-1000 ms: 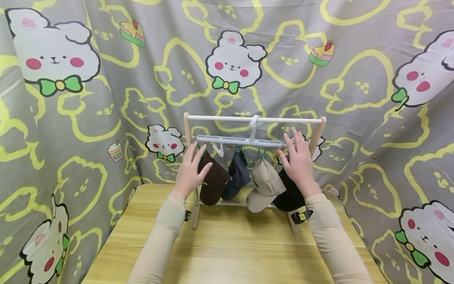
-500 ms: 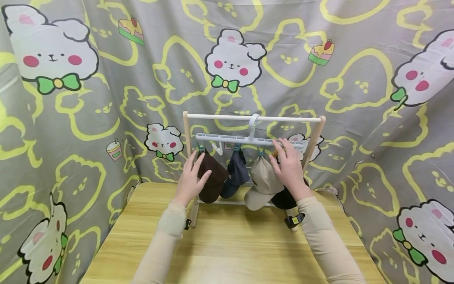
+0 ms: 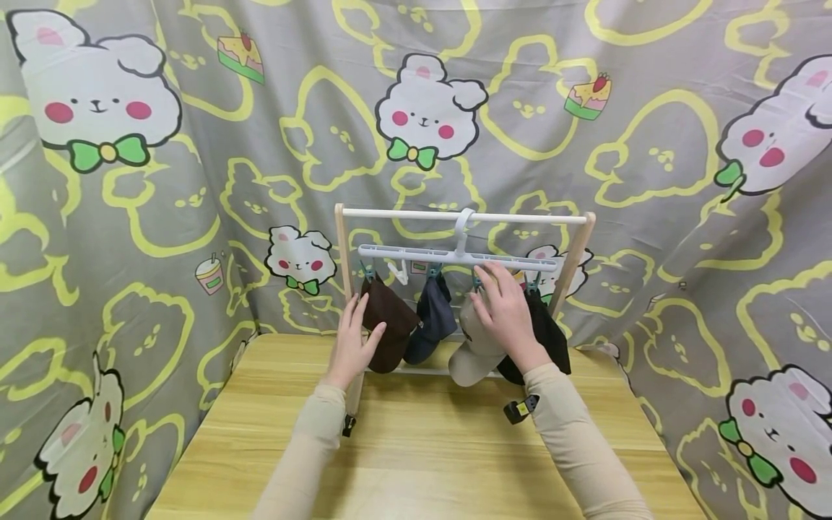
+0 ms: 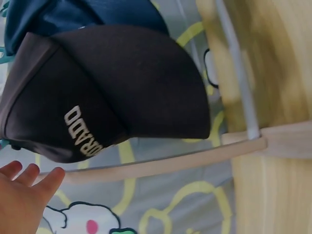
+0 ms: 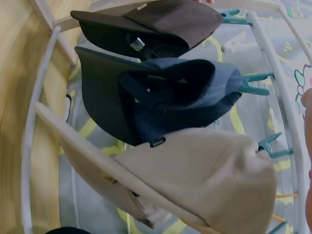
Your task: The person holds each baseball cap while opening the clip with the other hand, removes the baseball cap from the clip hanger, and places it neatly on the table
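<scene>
Four caps become several here: a dark brown cap (image 3: 390,325), a navy cap (image 3: 434,314), a beige cap (image 3: 471,357) and a black cap (image 3: 549,336) hang by teal clips from a pale grey clip hanger (image 3: 416,254). My left hand (image 3: 353,347) is beside the brown cap, fingers extended; in the left wrist view its fingertips are just below that cap's lettered crown. My right hand (image 3: 507,318) overlaps the beige cap's crown, fingertips near its teal clip (image 5: 275,146), fingers loosely bent. Only a sliver of that hand shows in the right wrist view.
The hanger hooks over the white rod of a wooden rack (image 3: 575,260) standing on a wood-grain table (image 3: 416,462). A white clip (image 3: 399,272) hangs between the brown and navy caps. A patterned curtain (image 3: 260,180) surrounds the table.
My right hand has moved left from in front of the black cap to the beige one, uncovering the black cap and its clip. My left hand has dropped slightly down beside the brown cap.
</scene>
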Tool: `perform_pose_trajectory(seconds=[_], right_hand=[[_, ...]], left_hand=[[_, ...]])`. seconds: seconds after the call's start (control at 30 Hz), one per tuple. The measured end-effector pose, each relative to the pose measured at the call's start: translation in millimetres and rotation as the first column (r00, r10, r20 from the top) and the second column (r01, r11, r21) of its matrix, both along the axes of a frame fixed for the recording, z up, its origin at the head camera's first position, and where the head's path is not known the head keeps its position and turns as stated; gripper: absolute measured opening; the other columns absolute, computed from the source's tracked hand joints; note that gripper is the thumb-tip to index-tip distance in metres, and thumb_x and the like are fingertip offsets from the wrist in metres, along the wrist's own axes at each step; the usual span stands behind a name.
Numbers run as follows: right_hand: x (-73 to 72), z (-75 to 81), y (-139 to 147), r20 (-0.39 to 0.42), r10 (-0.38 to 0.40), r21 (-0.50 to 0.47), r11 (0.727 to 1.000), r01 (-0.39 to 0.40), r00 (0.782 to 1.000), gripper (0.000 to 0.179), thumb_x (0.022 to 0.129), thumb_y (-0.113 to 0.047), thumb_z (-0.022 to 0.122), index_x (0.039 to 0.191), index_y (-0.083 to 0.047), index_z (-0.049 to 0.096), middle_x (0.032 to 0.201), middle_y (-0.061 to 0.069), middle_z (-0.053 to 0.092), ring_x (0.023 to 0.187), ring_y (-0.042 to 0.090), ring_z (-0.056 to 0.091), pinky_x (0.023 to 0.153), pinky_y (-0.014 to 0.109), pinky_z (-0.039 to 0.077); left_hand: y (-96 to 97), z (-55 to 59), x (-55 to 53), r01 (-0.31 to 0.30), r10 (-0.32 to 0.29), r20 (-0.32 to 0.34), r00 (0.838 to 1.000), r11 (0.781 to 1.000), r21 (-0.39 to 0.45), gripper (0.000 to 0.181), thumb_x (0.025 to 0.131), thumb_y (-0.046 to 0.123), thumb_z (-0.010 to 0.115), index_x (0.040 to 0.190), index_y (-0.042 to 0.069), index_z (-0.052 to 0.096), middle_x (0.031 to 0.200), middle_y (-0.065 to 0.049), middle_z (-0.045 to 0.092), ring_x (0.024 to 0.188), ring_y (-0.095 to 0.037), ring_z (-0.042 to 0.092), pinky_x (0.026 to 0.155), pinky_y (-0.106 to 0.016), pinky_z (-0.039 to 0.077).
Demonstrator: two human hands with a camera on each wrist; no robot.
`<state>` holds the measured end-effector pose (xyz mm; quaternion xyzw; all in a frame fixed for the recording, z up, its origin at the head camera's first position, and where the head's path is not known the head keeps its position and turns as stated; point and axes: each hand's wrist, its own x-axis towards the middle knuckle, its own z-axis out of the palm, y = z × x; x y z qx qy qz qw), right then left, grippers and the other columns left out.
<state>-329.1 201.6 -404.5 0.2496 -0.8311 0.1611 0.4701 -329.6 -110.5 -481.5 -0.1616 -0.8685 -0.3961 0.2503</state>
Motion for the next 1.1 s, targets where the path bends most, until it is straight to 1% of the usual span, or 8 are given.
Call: perform_pose_trajectory(seconds=[0.17, 0.3, 0.43, 0.57, 0.77, 0.9, 1.03, 1.1], right_hand=[[-0.8, -1.9, -7.0, 0.002, 0.013, -0.001, 1.0, -0.013, 1.0, 0.047, 0.095, -0.026, 0.061, 0.137, -0.007, 0.054, 0.139, 0.019, 0.052, 0.133, 0.036, 0.046, 0.108, 0.053, 0.039], [-1.1, -2.0, -11.9, 0.005, 0.021, 0.005, 1.0, -0.021, 1.0, 0.049, 0.092, -0.024, 0.065, 0.137, -0.007, 0.054, 0.138, 0.02, 0.052, 0.134, 0.036, 0.045, 0.108, 0.054, 0.039], [-0.5, -2.9, -16.3, 0.01, 0.015, 0.022, 1.0, -0.015, 1.0, 0.049, 0.092, -0.025, 0.066, 0.137, -0.007, 0.054, 0.139, 0.019, 0.052, 0.134, 0.036, 0.045, 0.108, 0.053, 0.04], [-0.5, -4.0, -20.5, 0.017, 0.021, 0.034, 0.999, -0.021, 1.0, 0.047, 0.094, -0.025, 0.063, 0.137, -0.008, 0.054, 0.14, 0.02, 0.051, 0.135, 0.036, 0.044, 0.107, 0.054, 0.041], [0.3, -5.0, -26.8, 0.05, 0.049, 0.03, 0.998, -0.05, 0.998, 0.048, 0.094, -0.024, 0.062, 0.138, -0.008, 0.053, 0.139, 0.021, 0.051, 0.137, 0.035, 0.042, 0.108, 0.054, 0.039], [1.2, -5.7, -30.5, 0.049, 0.06, 0.037, 0.997, -0.062, 0.997, 0.046, 0.098, -0.029, 0.055, 0.139, -0.007, 0.052, 0.14, 0.02, 0.05, 0.137, 0.036, 0.041, 0.109, 0.056, 0.039], [2.4, -5.5, -32.7, 0.026, 0.064, 0.044, 0.997, -0.065, 0.998, 0.047, 0.103, -0.037, 0.046, 0.138, -0.007, 0.053, 0.14, 0.02, 0.05, 0.135, 0.037, 0.043, 0.107, 0.056, 0.04], [3.4, -5.1, -33.2, 0.029, 0.066, 0.046, 0.997, -0.067, 0.997, 0.048, 0.103, -0.038, 0.043, 0.138, -0.007, 0.052, 0.14, 0.02, 0.05, 0.135, 0.037, 0.043, 0.108, 0.055, 0.039]], left_hand=[[5.1, -7.7, -0.7, 0.008, -0.012, 0.055, 0.998, 0.998, 0.067, 0.068, 0.097, 0.042, 0.056, 0.154, 0.017, 0.028, 0.158, -0.017, 0.026, 0.145, -0.038, 0.027, 0.113, -0.061, 0.03], [11.4, -10.1, -1.1, 0.0, -0.009, 0.073, 0.997, 0.992, 0.123, 0.068, 0.098, 0.04, 0.056, 0.154, 0.014, 0.028, 0.157, -0.019, 0.028, 0.145, -0.039, 0.027, 0.114, -0.06, 0.028], [17.6, -12.8, -2.1, -0.028, 0.016, 0.088, 0.996, 0.99, 0.135, 0.067, 0.098, 0.039, 0.055, 0.154, 0.013, 0.028, 0.156, -0.019, 0.03, 0.144, -0.039, 0.029, 0.115, -0.059, 0.029], [22.5, -15.7, -4.0, -0.05, 0.032, 0.128, 0.991, 0.989, 0.14, 0.067, 0.099, 0.041, 0.054, 0.155, 0.014, 0.027, 0.156, -0.017, 0.029, 0.144, -0.037, 0.029, 0.116, -0.057, 0.029], [28.3, -18.1, -10.0, -0.066, 0.03, 0.172, 0.985, 0.977, 0.203, 0.066, 0.099, 0.043, 0.051, 0.153, 0.012, 0.029, 0.157, -0.021, 0.026, 0.144, -0.039, 0.03, 0.115, -0.056, 0.029], [31.2, -18.6, -12.8, -0.072, 0.024, 0.177, 0.984, 0.96, 0.269, 0.063, 0.099, 0.041, 0.052, 0.151, 0.01, 0.033, 0.157, -0.022, 0.025, 0.143, -0.04, 0.031, 0.115, -0.057, 0.029], [34.4, -18.9, -15.2, -0.096, 0.043, 0.18, 0.983, 0.95, 0.296, 0.063, 0.098, 0.043, 0.053, 0.148, 0.008, 0.037, 0.157, -0.022, 0.025, 0.144, -0.039, 0.029, 0.115, -0.056, 0.029], [36.4, -18.9, -16.4, -0.111, 0.056, 0.184, 0.981, 0.946, 0.304, 0.064, 0.097, 0.045, 0.054, 0.147, 0.007, 0.038, 0.157, -0.022, 0.024, 0.145, -0.039, 0.027, 0.116, -0.056, 0.029]])
